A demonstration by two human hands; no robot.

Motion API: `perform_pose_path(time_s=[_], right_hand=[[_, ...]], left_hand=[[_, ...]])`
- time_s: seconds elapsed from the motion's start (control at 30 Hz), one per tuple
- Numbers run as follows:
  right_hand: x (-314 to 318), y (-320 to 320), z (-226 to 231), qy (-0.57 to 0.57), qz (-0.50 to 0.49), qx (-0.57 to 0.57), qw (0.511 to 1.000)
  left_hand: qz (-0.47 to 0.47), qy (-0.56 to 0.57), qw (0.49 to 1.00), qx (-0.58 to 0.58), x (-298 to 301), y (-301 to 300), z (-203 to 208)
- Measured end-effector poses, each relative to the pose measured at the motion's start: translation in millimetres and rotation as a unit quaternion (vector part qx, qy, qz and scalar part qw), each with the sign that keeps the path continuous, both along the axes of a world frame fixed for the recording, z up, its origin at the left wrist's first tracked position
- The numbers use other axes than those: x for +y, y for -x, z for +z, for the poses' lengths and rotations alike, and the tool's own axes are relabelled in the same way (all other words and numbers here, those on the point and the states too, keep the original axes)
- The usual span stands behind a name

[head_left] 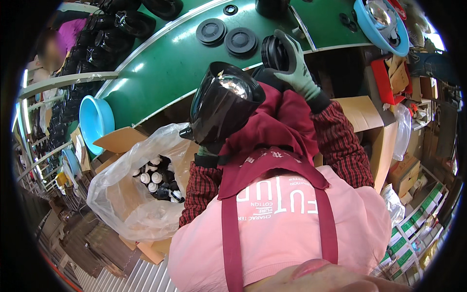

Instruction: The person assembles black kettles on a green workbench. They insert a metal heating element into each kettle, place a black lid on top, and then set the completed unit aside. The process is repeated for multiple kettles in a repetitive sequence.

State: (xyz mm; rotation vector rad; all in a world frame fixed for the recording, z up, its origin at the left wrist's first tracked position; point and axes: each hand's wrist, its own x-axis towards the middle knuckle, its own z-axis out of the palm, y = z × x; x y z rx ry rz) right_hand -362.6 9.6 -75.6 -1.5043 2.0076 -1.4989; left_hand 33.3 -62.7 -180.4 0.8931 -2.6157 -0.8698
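Observation:
My left hand (208,151), in a pale glove, supports a glossy black pot-like body (214,104) from below; most of its fingers are hidden behind it. The body is tilted, with its wide mouth toward the table, a shiny metal inside (234,85) and a small black nub on its lower left. My right hand (302,77), in a pale grey-green glove, is closed around several stacked black ridged discs (274,53) at the table's near edge. Left of it lie black ribbed discs (242,42) and another stack of them (211,32) on the green table (165,68).
Below left stands a plastic-lined carton (116,194) with black and white small parts (154,177). A light blue basin (97,124) is at the table's left. Another blue basin (400,41) with shiny parts stands far right, near a red bin (384,87). Black pots (114,41) line the far left.

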Motion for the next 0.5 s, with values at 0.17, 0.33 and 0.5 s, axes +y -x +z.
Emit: perform_pose_path(time_s=[0.17,0.33,0.5], right_hand=[[44,-45,79,0.016,0.112,-0.505,0.856],[64,-75,84,0.043,0.149,-0.311,0.937],[98,-32,30,0.193,0.028,-0.188,0.963]], left_hand=[[0.021,-0.079,0.996,0.048,-4,8,15],[0.017,-0.120,0.990,0.071,-6,14,28],[0.015,-0.153,0.984,0.092,-4,27,32]])
